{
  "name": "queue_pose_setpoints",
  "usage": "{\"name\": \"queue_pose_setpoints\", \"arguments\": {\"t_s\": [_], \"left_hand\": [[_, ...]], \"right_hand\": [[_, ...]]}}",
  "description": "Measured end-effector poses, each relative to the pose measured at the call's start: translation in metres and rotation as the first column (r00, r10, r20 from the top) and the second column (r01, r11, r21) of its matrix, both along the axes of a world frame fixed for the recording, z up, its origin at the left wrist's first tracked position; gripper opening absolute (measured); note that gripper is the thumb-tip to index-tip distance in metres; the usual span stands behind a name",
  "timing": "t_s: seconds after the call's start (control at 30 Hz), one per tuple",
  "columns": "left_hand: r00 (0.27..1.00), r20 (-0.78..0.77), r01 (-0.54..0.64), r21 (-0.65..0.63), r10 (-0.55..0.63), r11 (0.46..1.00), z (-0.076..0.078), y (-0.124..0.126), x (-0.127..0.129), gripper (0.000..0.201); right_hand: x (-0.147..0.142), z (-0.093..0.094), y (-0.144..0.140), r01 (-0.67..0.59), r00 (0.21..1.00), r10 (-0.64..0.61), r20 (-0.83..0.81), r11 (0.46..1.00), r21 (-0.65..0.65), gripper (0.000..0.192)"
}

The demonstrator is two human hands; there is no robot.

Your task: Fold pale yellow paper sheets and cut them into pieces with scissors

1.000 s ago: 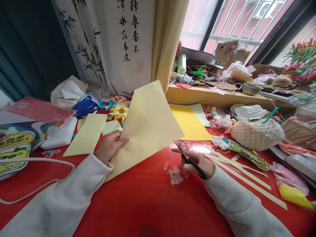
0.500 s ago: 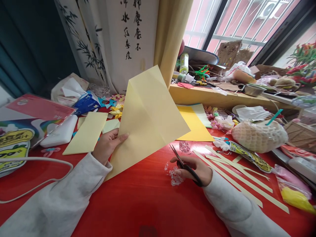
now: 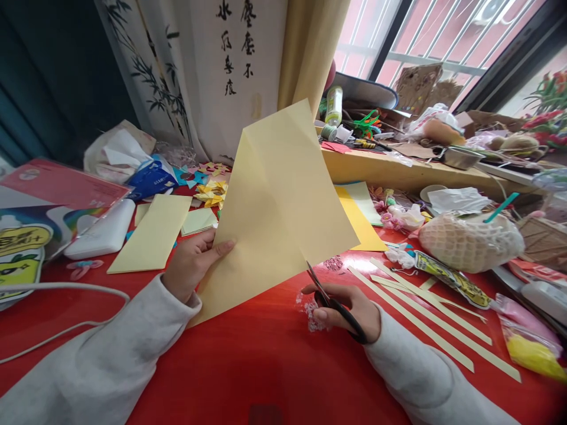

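Note:
My left hand pinches the left edge of a large pale-yellow sheet of paper, thumb on the near face. The sheet stands tilted above the table, with a faint crease running down it. In my right hand is a pair of black-handled scissors, fingers closed about the handles. The scissors' tips point up and touch or overlap the sheet's lower edge; I cannot tell which. Right of that hand, several long pale-yellow paper strips lie on the table.
A folded pale-yellow paper and a white cable lie on the left of the red table. At the back right are orange-yellow paper and a net-wrapped coconut with a straw. Craft materials crowd the windowsill.
The paper has moved a little right and up in view, its right corner now farther over. The scissors have come up to its lower edge, where before they were apart from it.

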State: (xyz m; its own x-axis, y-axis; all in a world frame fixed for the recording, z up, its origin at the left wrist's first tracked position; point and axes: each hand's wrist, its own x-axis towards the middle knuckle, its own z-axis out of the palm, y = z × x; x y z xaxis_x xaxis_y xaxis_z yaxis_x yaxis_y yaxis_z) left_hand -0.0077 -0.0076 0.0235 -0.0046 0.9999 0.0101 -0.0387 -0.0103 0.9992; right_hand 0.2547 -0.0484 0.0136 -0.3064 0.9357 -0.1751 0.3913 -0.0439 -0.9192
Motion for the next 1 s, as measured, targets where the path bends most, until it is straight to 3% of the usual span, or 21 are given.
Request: {"name": "queue_pose_setpoints", "arguments": {"t_s": [0.73, 1.0], "left_hand": [[0.999, -0.054, 0.003, 0.019, -0.002, 1.000, 0.0005, -0.0028, 0.0019, 0.041], [0.999, -0.051, -0.011, 0.010, 0.012, 1.000, 0.0006, -0.0039, 0.0034, 0.045]], "right_hand": [[-0.0042, 0.0004, -0.0001, 0.021, 0.999, -0.022, -0.039, 1.000, -0.023, 0.044], [-0.0070, 0.0010, -0.0018, 0.043, 0.994, -0.052, -0.098, 0.995, -0.088, 0.046]]}}
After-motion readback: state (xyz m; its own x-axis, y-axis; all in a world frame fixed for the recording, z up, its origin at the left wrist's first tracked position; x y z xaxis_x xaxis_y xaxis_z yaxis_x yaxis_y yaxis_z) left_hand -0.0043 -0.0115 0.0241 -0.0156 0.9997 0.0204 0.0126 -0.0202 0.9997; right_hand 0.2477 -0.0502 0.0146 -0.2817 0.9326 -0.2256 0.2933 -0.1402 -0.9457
